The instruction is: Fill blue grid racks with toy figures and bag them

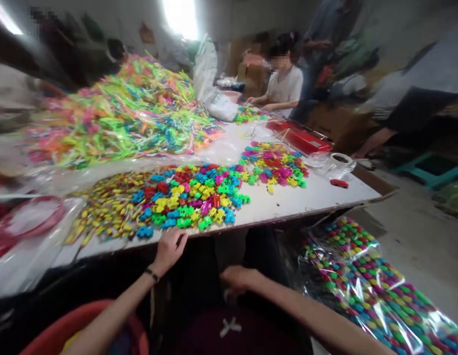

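My left hand (171, 249) rests at the front edge of the table, its fingers bent loosely beside the nearest toy pieces; I see nothing held in it. Those are small bright plastic toy vehicles (185, 211) in blue, green, yellow, red and pink, heaped along the edge. Left of them lies a heap of small yellow and red pieces (103, 209). Below the tabletop, over my lap, my right hand (236, 280) is curled closed. Its fingertips are turned away and dim, so what it holds, if anything, is hidden.
A second toy heap (275, 162), a tape roll (340, 159) and a red box (306, 138) lie farther right. Neon strips (132, 113) pile high behind. A red tub (44, 340) stands lower left; plastic-wrapped toys (376, 286) lie lower right. A person (286, 86) sits across.
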`<control>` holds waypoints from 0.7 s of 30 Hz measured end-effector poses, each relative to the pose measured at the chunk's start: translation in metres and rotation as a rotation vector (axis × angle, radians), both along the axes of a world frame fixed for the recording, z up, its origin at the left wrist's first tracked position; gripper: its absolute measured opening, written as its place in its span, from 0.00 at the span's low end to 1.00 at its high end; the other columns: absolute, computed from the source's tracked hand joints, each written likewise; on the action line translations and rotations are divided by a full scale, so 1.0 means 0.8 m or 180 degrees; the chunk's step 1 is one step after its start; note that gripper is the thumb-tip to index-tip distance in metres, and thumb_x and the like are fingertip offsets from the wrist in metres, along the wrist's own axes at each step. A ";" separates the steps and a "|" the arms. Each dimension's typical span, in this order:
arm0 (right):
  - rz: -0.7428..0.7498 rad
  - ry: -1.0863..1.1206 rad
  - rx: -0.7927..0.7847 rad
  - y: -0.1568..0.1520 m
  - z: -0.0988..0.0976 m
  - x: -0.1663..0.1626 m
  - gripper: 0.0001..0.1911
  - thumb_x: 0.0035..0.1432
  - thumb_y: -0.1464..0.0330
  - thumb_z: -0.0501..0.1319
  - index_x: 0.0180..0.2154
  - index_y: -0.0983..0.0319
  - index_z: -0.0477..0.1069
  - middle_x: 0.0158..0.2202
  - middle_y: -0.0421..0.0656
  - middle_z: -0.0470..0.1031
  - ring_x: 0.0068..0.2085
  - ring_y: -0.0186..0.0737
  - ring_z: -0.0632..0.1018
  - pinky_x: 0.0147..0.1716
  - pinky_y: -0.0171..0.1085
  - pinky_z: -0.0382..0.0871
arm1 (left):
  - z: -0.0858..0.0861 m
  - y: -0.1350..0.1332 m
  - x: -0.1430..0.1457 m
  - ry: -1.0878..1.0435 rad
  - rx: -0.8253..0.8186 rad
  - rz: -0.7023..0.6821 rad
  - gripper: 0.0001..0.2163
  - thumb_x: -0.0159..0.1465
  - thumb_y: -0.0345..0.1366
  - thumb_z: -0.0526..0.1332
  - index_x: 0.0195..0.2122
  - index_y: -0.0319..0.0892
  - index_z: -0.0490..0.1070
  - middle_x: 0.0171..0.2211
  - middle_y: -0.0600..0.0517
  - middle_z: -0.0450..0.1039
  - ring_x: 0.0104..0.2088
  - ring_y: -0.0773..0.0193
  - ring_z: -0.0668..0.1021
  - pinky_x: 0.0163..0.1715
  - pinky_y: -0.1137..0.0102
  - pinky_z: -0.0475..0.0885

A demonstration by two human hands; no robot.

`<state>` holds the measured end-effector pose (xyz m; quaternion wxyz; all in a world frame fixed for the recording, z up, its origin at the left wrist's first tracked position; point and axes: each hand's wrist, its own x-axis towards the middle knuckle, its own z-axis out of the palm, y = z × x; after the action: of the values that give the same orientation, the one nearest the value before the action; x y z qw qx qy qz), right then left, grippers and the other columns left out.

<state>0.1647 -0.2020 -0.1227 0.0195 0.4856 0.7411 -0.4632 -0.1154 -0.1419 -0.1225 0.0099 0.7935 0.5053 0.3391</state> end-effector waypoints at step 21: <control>-0.0747 -0.0409 0.3165 0.205 0.006 -0.037 0.53 0.53 0.39 0.63 0.73 0.52 0.50 0.76 0.53 0.39 0.72 0.79 0.45 0.58 0.76 0.56 | 0.018 0.022 0.020 0.0699 -0.0828 0.1801 0.58 0.51 0.69 0.66 0.75 0.45 0.44 0.76 0.39 0.38 0.73 0.29 0.37 0.67 0.34 0.43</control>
<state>0.1348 -0.0382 -0.1175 -0.2203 0.5435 0.8096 -0.0231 -0.0990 -0.1246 -0.1079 -0.0379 0.6455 0.7428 0.1734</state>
